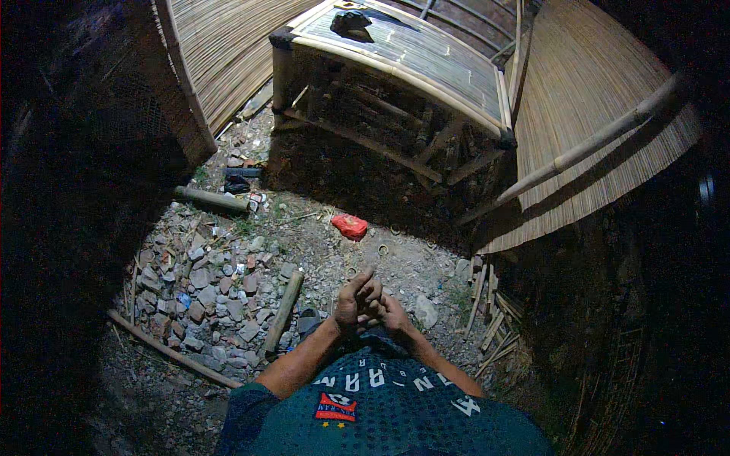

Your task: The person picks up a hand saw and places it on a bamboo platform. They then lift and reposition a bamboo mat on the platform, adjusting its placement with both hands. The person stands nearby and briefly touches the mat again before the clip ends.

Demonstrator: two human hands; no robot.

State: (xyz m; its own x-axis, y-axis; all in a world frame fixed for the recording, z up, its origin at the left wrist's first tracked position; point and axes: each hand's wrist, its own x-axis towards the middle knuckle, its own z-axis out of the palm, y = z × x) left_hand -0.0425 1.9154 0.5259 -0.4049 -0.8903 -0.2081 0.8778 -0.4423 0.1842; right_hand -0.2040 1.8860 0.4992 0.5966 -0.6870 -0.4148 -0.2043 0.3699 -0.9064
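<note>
The left grip (350, 307) and the right grip (388, 312) meet in front of the person's chest, bare hands with fingers curled in against each other; whether they are clamped on something small I cannot tell. Both forearms come up from the lower edge and converge, past a dark green shirt (365, 425).

Nearest the hands on the gritty ground (407, 283), and just beyond them, are small pale rings (382, 249). Farther out, apart from the fingers, lies a crumpled red packet (350, 227). Its long axis runs mostly left to right on a slant: the left end points up and away toward the counter (430, 49), the right end tips back toward the person. To the left of the hands lies a short log (283, 313), its far end pointing away and slightly right, its near end toward the lower left, beside a heap of rubble (201, 277).

The bamboo-framed counter stands beyond the packet, its long front edge descending from upper left to lower right, with a black object (352, 26) on top. Reed screens (601, 114) flank it, and split sticks (496, 325) lie to the right of the hands
</note>
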